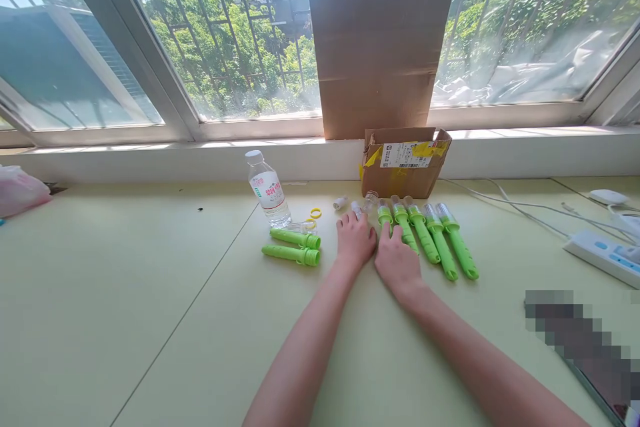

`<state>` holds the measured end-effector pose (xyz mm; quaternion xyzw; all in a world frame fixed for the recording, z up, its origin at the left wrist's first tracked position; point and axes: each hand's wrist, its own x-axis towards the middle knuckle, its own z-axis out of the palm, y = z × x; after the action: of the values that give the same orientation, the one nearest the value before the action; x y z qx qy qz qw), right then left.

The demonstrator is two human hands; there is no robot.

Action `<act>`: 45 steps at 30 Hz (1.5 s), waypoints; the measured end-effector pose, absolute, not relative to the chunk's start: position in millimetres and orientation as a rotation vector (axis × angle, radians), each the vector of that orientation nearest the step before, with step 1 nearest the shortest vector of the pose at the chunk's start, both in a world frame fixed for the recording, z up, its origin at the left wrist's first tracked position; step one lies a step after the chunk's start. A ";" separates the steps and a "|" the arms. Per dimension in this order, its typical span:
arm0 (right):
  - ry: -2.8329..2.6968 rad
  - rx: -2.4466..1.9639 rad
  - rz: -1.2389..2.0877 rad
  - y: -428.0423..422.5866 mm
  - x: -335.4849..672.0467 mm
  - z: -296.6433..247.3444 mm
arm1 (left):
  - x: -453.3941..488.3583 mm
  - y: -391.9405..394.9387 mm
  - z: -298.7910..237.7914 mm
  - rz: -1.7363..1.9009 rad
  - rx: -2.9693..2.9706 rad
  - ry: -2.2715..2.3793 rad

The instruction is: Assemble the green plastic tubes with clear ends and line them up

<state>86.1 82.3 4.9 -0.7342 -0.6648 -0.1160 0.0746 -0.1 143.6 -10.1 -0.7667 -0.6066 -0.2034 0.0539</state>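
Observation:
My left hand (354, 240) lies low over the table, fingers stretched forward and apart. Its fingertips touch or nearly touch a small clear plastic piece (356, 207). Close beside it, my right hand (399, 263) has its fingers on the leftmost green tube with a clear cap (385, 211), whose lower part the hand hides. To the right, several like tubes (423, 233) lie in a slanted row. Another small clear piece (340, 203) and a round clear piece (371, 199) lie beyond my left hand. Two uncapped green tubes (293, 255) with threaded ends lie at left.
A water bottle (270, 192) stands behind the uncapped tubes, near yellow rings (315, 213) and a clear cap (303, 227). An open cardboard box (400, 177) stands at the back. A power strip (605, 257) with cables and a blurred-out phone-like object (580, 367) are at right.

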 end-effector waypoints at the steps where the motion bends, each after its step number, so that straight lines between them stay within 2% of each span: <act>1: -1.996 -2.202 -0.367 83.1 85.7 4.8 | 0.0 143.6 -10.0 -0.617 -2.328 -1.844; 16: -2.020 -2.127 -0.555 81.4 89.6 3.2 | 0.3 145.4 -11.2 -0.583 -2.177 -1.936; 29: -2.347 -1.711 -0.311 51.3 75.9 12.5 | -6.2 144.2 -4.1 -0.541 -2.116 -2.097; 37: -2.298 -1.760 -0.270 56.4 80.2 13.9 | -5.9 142.7 -3.9 -0.565 -2.058 -2.154; 45: -2.308 -1.758 -0.195 61.1 79.7 6.6 | -6.6 139.1 -3.8 -0.372 -2.200 -2.050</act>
<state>79.7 61.1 6.6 -0.6004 -0.7884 -0.0667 0.1165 -6.6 139.1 -3.8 -0.7250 -0.6755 -0.1224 0.0555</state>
